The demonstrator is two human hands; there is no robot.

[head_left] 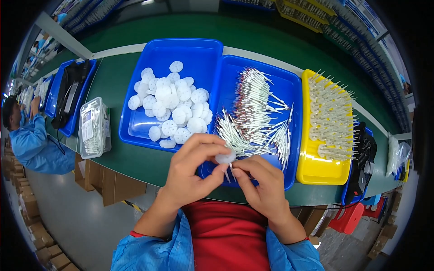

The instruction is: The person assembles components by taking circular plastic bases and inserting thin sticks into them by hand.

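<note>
My left hand (187, 169) pinches a translucent white disc (225, 156) by its edge, above the near side of the trays. Beside it, the fingertips of my right hand (264, 183) are closed on a thin white stick (232, 172) at the disc's underside. Another thin stick (227, 176) hangs below the disc near my left thumb; whether it is fixed in the disc I cannot tell. Loose discs with small holes (169, 97) are heaped in a blue tray (194, 56). Many thin white sticks, some with dark red ends (253, 104), lie in the adjoining blue tray (289, 86).
Right of these, a yellow tray (321, 175) holds rows of discs with sticks standing out (332, 117). A clear plastic box (94, 128) of white pieces is at left. Blue trays with black items flank the green table (135, 169). A co-worker in blue (36, 144) sits far left.
</note>
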